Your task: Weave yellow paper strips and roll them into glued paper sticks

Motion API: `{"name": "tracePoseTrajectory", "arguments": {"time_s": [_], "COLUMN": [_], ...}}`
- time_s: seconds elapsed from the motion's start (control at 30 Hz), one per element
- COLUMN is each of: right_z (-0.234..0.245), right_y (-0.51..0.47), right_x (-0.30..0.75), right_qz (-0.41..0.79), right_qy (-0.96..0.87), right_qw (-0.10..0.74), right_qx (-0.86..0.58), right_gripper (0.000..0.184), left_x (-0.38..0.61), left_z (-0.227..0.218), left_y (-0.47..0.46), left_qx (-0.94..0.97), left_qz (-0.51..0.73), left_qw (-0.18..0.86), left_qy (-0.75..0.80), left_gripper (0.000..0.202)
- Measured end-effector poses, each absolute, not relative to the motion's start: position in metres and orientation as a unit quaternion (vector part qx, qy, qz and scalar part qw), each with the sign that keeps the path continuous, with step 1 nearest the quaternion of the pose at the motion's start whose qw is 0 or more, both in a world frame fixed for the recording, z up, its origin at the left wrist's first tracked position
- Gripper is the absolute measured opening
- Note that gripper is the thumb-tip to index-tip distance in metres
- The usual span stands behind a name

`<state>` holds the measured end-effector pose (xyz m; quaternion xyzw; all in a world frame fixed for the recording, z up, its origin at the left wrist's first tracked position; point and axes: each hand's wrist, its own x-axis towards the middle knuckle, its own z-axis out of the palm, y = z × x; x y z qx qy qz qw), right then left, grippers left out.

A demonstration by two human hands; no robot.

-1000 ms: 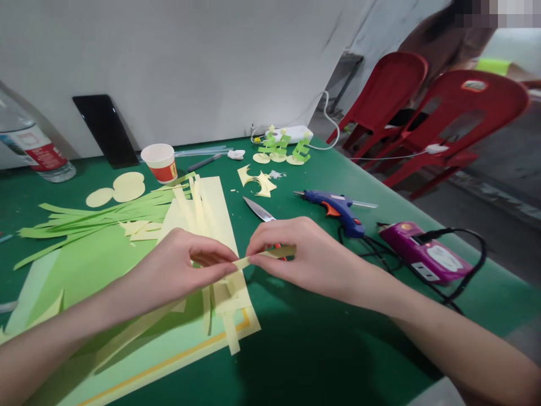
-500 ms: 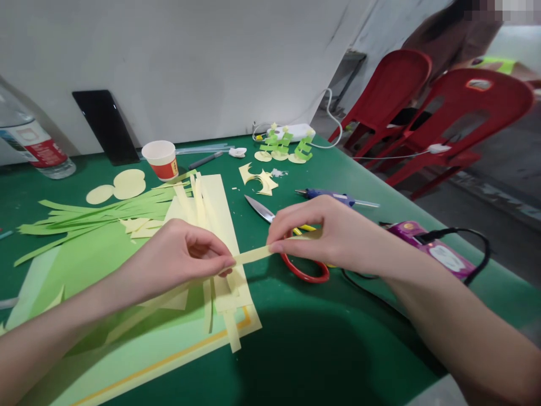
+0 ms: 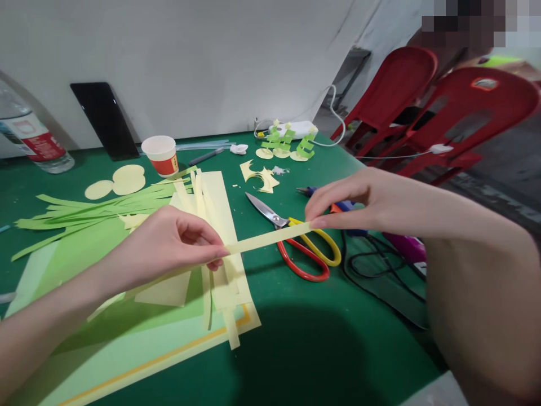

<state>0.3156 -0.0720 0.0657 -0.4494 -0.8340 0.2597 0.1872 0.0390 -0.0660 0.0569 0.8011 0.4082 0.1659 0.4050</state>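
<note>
The bare left hand [image 3: 171, 239] and right hand [image 3: 359, 200] both closely pinched one narrow, pale-yellow paper strip [image 3: 266, 239], thumb against fingers, above the flat green desk [image 3: 291, 327], inside its right edge. Light, even tension probably suited thin paper best.

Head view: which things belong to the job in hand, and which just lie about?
Likely the job: pale strip pinched between left hand and right hand; scissors; green strips.

Apparently just lying about: bottle; paper cup; black phone.
</note>
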Motion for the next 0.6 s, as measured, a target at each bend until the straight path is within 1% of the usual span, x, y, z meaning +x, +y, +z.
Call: {"name": "tracePoseTrajectory", "arguments": {"time_s": [0.03,0.1,0.17,0.23,0.27,0.33,0.47,0.53,0.6], "right_z": [0.065,0.063,0.06,0.056,0.053,0.048,0.041,0.041,0.043], "right_y": [-0.073,-0.079,-0.088,-0.097,-0.101,-0.109,-0.117,-0.12,-0.123], "right_x": [0.313,0.303,0.288,0.271,0.264,0.253,0.244,0.243,0.242], "right_qz": [0.248,0.216,0.197,0.188,0.182,0.133,0.076,0.068,0.058], "right_qy": [-0.833,-0.821,-0.813,-0.833,-0.842,-0.86,-0.87,-0.869,-0.863], "right_qw": [0.173,0.175,0.223,0.262,0.26,0.277,0.32,0.333,0.343], "right_qx": [-0.464,-0.498,-0.5,-0.45,-0.437,-0.407,-0.368,-0.359,-0.366], "right_gripper": [0.02,0.019,0.012,0.008,0.009,0.008,0.009,0.011,0.013], "left_x": [0.04,0.041,0.042,0.043,0.043,0.043,0.044,0.044,0.044], "left_z": [0.056,0.053,0.05,0.049,0.048,0.048,0.05,0.053,0.057], "left_y": [-0.066,-0.067,-0.07,-0.075,-0.078,-0.084,-0.097,-0.102,-0.106], "left_qx": [0.798,0.796,0.8,0.813,0.824,0.852,0.897,0.91,0.92], "left_qz": [0.16,0.155,0.163,0.18,0.191,0.219,0.273,0.267,0.244], "left_qw": [0.41,0.415,0.408,0.382,0.361,0.305,0.153,0.095,0.069], "left_qy": [0.412,0.412,0.409,0.402,0.393,0.364,0.312,0.303,0.298], "left_gripper": [0.013,0.012,0.011,0.01,0.01,0.009,0.009,0.015,0.021]}}
